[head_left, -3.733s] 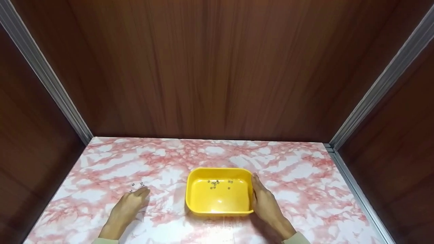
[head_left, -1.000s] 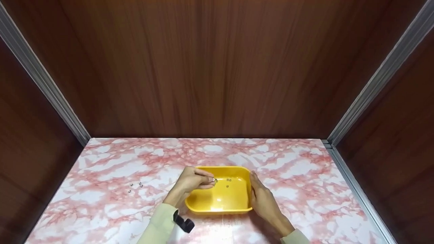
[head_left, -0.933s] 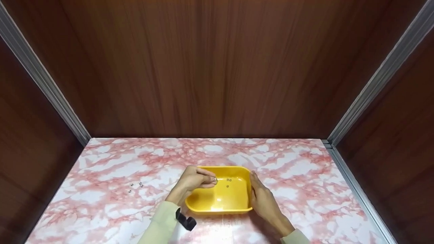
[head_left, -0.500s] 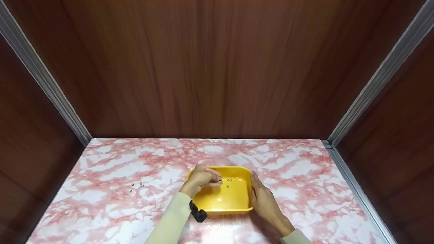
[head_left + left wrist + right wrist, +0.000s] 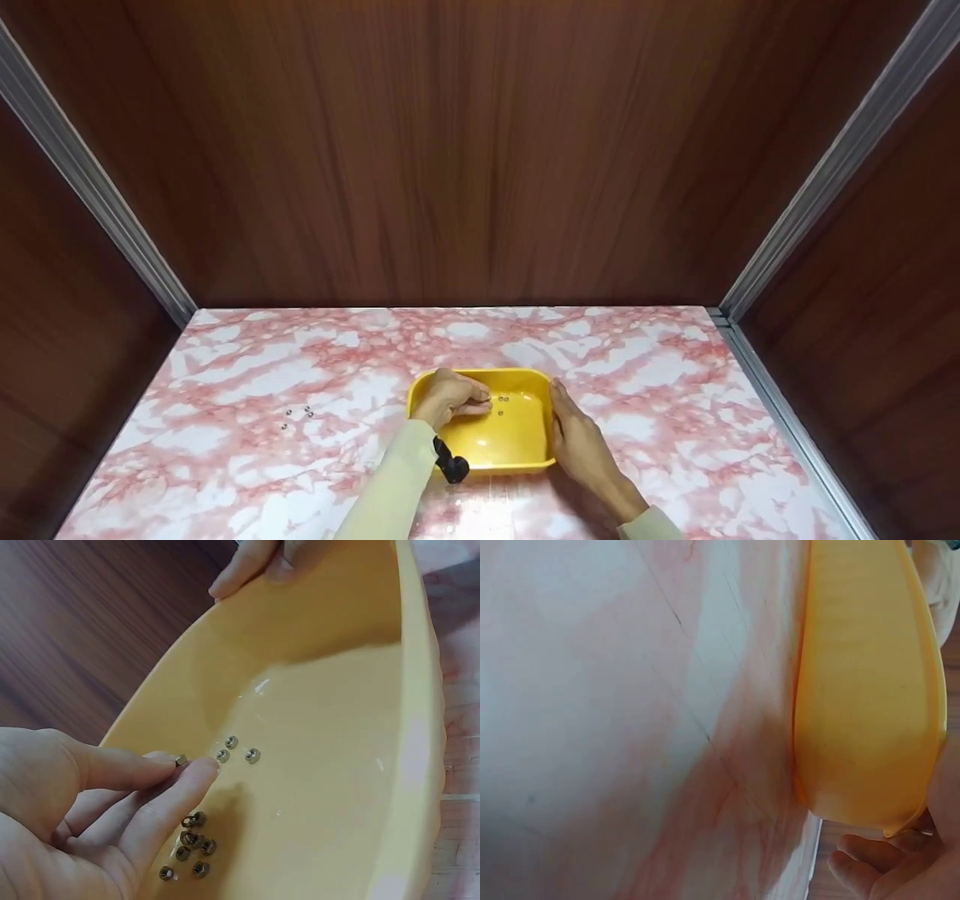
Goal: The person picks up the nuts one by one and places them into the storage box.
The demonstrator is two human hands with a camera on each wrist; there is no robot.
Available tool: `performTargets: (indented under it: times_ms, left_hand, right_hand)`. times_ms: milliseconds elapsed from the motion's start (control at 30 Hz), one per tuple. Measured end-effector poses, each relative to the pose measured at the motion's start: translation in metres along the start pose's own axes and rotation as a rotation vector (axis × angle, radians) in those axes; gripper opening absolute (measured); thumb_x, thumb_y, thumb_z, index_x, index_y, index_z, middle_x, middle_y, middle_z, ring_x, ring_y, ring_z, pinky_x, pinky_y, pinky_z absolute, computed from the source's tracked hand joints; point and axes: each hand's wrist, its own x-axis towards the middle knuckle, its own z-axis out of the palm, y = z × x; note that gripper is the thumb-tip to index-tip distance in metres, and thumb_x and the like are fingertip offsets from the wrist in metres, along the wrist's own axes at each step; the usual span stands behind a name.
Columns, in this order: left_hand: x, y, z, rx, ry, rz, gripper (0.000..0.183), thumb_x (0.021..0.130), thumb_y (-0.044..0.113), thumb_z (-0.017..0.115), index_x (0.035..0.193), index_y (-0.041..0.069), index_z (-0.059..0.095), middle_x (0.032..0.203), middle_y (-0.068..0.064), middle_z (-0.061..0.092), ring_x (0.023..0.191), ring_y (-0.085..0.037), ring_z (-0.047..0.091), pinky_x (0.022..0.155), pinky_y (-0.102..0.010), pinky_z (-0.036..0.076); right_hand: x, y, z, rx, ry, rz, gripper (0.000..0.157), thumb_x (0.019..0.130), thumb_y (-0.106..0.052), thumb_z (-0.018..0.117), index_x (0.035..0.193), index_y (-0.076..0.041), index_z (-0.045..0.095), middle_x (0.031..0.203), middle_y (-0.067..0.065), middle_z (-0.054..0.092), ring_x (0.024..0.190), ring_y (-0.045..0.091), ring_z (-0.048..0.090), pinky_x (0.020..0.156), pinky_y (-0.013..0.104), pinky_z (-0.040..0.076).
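A yellow plastic tub (image 5: 502,442) stands on the marbled table with several small metal nuts inside. Over its left part, my left hand (image 5: 454,396) reaches in, and in the left wrist view thumb and forefinger pinch one nut (image 5: 180,760). Below those fingertips lies a cluster with a nut (image 5: 200,868) at its near edge; three others, among them this nut (image 5: 253,755), sit farther in. On the tub's right side my right hand (image 5: 586,442) holds the rim; its fingers (image 5: 859,862) show beneath the tub's end in the right wrist view.
Several loose nuts (image 5: 289,412) lie left of the tub on the pink-and-white table (image 5: 225,465). Brown wood-look panels (image 5: 450,150) enclose the back and sides, with metal corner strips (image 5: 847,157). A black strap piece (image 5: 451,461) hangs from the left sleeve.
My left hand has gone from the loose nuts on the table to inside the tub, shifting slightly farther right over the last second. The right hand stays on the tub's side.
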Motion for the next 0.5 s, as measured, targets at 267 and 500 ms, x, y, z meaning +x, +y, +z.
performTargets:
  times_ms: [267, 500]
  left_hand:
    - [-0.0012, -0.0025, 0.0041, 0.015, 0.027, 0.012, 0.022, 0.087, -0.016, 0.068, 0.109, -0.018, 0.073, 0.107, -0.031, 0.077, 0.089, -0.027, 0.079, 0.086, -0.039, 0.068]
    - [-0.0083, 0.0047, 0.0077, 0.087, 0.083, 0.051, 0.024, 0.085, -0.017, 0.067, 0.108, -0.017, 0.074, 0.105, -0.031, 0.077, 0.083, -0.029, 0.080, 0.078, -0.037, 0.070]
  right_hand:
    - [0.0011, -0.0011, -0.0008, 0.006, 0.011, -0.016, 0.049, 0.104, 0.002, 0.056, 0.152, 0.011, 0.045, 0.160, 0.029, 0.045, 0.145, 0.042, 0.052, 0.118, 0.053, 0.047]
    - [0.0001, -0.0009, -0.0031, 0.043, -0.031, -0.008, 0.051, 0.105, 0.003, 0.053, 0.154, 0.011, 0.041, 0.162, 0.030, 0.041, 0.148, 0.043, 0.047, 0.118, 0.052, 0.046]
